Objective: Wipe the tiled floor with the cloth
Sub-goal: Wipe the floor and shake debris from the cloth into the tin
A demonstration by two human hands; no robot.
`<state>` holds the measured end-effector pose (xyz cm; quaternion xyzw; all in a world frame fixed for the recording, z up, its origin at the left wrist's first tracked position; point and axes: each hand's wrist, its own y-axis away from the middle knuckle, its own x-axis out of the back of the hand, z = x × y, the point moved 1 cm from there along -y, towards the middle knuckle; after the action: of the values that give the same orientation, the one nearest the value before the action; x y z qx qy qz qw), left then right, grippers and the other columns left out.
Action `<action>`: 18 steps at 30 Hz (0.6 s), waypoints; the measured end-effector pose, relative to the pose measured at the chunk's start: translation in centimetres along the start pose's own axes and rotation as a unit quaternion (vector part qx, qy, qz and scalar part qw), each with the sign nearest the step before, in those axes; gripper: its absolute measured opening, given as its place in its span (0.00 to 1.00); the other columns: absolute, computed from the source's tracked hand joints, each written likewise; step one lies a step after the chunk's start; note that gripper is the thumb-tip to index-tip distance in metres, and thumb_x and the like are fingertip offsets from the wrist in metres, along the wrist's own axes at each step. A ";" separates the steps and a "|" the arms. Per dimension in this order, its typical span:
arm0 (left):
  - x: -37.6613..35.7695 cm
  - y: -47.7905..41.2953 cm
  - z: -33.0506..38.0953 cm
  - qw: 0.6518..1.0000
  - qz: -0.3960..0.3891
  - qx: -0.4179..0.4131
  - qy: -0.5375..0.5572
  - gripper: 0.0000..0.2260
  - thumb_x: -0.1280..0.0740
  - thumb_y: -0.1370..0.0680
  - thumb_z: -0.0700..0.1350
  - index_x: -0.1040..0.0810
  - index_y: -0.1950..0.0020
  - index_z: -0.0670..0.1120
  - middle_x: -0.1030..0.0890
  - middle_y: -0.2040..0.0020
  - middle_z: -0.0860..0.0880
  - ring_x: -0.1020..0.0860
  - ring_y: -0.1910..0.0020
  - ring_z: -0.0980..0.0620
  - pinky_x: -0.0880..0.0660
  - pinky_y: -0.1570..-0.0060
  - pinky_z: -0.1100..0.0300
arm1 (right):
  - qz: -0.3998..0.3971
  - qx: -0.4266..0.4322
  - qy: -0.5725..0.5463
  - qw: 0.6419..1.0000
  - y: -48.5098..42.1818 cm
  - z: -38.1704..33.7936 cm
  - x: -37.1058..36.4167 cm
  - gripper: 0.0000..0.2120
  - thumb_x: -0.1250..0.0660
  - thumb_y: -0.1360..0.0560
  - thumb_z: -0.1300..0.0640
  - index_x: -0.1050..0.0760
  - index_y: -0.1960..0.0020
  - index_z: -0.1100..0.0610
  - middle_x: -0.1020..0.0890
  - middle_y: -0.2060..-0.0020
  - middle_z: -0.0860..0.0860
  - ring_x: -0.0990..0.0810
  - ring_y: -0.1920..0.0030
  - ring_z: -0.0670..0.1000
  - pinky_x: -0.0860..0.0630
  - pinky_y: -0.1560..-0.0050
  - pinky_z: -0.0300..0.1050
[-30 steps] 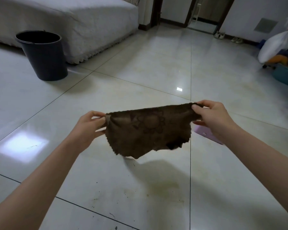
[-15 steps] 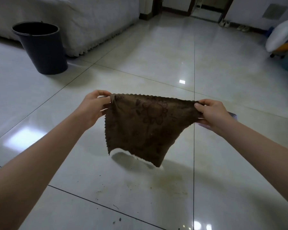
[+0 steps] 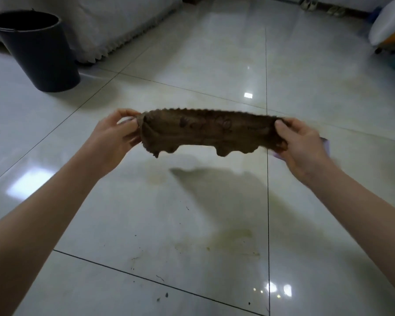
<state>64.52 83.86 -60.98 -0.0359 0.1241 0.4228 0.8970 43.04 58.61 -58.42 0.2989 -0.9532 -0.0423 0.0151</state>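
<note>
Head view shows your left hand (image 3: 114, 137) and right hand (image 3: 303, 144), fingers (image 3: 126, 113) pinching the cloth (image 3: 205, 131) at both ends; it hangs stretched between them above the floor (image 3: 146, 213). It looks soft, light and limp, so bunch it under one palm.

The cloth (image 3: 210, 131) is brown, with a darker flower print and a scalloped edge. The floor (image 3: 192, 65) is glossy cream-white tile crossed by thin dark grout lines, and it carries yellow-brown stains (image 3: 233, 240) and small black specks (image 3: 135, 258). The bucket (image 3: 41, 55) is dark grey, almost black. The bedcover (image 3: 123, 23) is white with a zigzag lace hem. A strip (image 3: 326, 144) on the floor is lilac.
</note>
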 end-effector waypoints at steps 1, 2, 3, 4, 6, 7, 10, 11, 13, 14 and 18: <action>0.5 0.9 -1.2 1.000 0.002 0.007 -0.005 0.09 0.41 0.20 0.32 0.26 0.53 0.44 0.18 0.59 0.47 0.18 0.59 0.50 0.19 0.52 0.57 | -0.006 -0.009 -0.007 1.000 0.8 1.3 0.2 0.07 0.39 0.20 0.63 0.24 0.54 0.55 0.20 0.55 0.54 0.20 0.58 0.50 0.19 0.59 0.42; 0.9 1.8 -2.8 1.000 0.012 0.022 -0.014 0.10 0.42 0.21 0.31 0.26 0.54 0.44 0.19 0.59 0.45 0.19 0.60 0.49 0.19 0.52 0.57 | -0.010 -0.021 -0.008 1.000 1.8 2.9 0.5 0.08 0.39 0.20 0.65 0.25 0.54 0.57 0.21 0.56 0.56 0.20 0.59 0.50 0.18 0.57 0.42; 1.4 2.9 -4.5 0.998 0.025 0.044 -0.029 0.11 0.42 0.21 0.30 0.26 0.55 0.43 0.20 0.59 0.43 0.20 0.60 0.48 0.19 0.52 0.58 | -0.012 -0.039 -0.002 0.999 2.9 4.8 0.8 0.08 0.40 0.20 0.66 0.24 0.55 0.57 0.21 0.58 0.56 0.20 0.60 0.50 0.19 0.57 0.41; 1.8 4.1 -6.4 0.996 0.034 0.070 -0.048 0.11 0.42 0.21 0.29 0.26 0.56 0.43 0.21 0.59 0.43 0.21 0.60 0.48 0.20 0.54 0.59 | -0.014 -0.061 0.012 0.998 4.0 6.9 1.2 0.09 0.40 0.21 0.67 0.24 0.56 0.58 0.21 0.59 0.56 0.21 0.60 0.51 0.19 0.56 0.41; 2.8 6.7 -10.0 0.986 0.026 0.127 -0.101 0.09 0.41 0.22 0.30 0.25 0.55 0.41 0.20 0.60 0.43 0.22 0.59 0.47 0.21 0.57 0.61 | -0.020 -0.118 0.053 0.991 6.6 11.2 2.2 0.10 0.39 0.21 0.67 0.23 0.57 0.58 0.19 0.60 0.55 0.20 0.58 0.53 0.19 0.54 0.42; 3.2 8.0 -11.6 0.978 0.009 0.157 -0.136 0.08 0.40 0.22 0.30 0.25 0.54 0.41 0.18 0.60 0.43 0.21 0.59 0.46 0.22 0.58 0.61 | -0.024 -0.145 0.079 0.986 7.9 13.2 2.7 0.10 0.38 0.22 0.67 0.22 0.57 0.57 0.18 0.60 0.54 0.19 0.57 0.53 0.19 0.53 0.44; 4.3 11.0 -14.8 0.944 -0.053 0.225 -0.235 0.06 0.38 0.21 0.33 0.23 0.49 0.40 0.15 0.56 0.44 0.19 0.56 0.45 0.23 0.57 0.60 | -0.044 -0.194 0.135 0.971 11.1 17.4 4.1 0.10 0.36 0.22 0.65 0.20 0.58 0.56 0.16 0.62 0.51 0.17 0.57 0.50 0.20 0.57 0.39; 4.5 11.5 -15.4 0.935 -0.061 0.237 -0.257 0.06 0.38 0.20 0.34 0.23 0.49 0.41 0.15 0.56 0.45 0.19 0.55 0.45 0.24 0.56 0.60 | -0.053 -0.203 0.149 0.966 11.9 18.2 4.4 0.10 0.36 0.22 0.65 0.19 0.57 0.56 0.16 0.61 0.50 0.17 0.58 0.49 0.20 0.59 0.36; 4.7 12.0 -15.9 0.925 -0.062 0.251 -0.277 0.06 0.38 0.20 0.33 0.23 0.49 0.41 0.15 0.57 0.44 0.21 0.57 0.47 0.25 0.57 0.61 | -0.072 -0.217 0.171 0.958 12.8 19.2 4.9 0.09 0.36 0.21 0.63 0.19 0.55 0.56 0.15 0.59 0.50 0.17 0.56 0.47 0.21 0.59 0.34; 4.8 12.0 -16.0 0.923 -0.065 0.255 -0.279 0.06 0.38 0.20 0.33 0.23 0.50 0.41 0.16 0.58 0.43 0.21 0.57 0.48 0.26 0.58 0.63 | -0.080 -0.222 0.182 0.955 13.0 19.4 5.0 0.09 0.36 0.21 0.63 0.19 0.54 0.56 0.15 0.58 0.50 0.17 0.55 0.47 0.21 0.57 0.35; 4.7 9.9 -15.5 0.926 -0.077 0.237 -0.285 0.08 0.39 0.21 0.31 0.23 0.51 0.40 0.17 0.59 0.45 0.21 0.58 0.51 0.26 0.58 0.63 | -0.075 -0.189 0.240 0.949 10.9 19.0 4.5 0.09 0.36 0.21 0.62 0.20 0.55 0.53 0.17 0.56 0.49 0.19 0.52 0.49 0.24 0.49 0.41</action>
<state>56.79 91.07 -76.71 0.2900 -0.0430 0.3027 0.9069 32.11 66.28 -76.38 0.3630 -0.8706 -0.1494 0.2966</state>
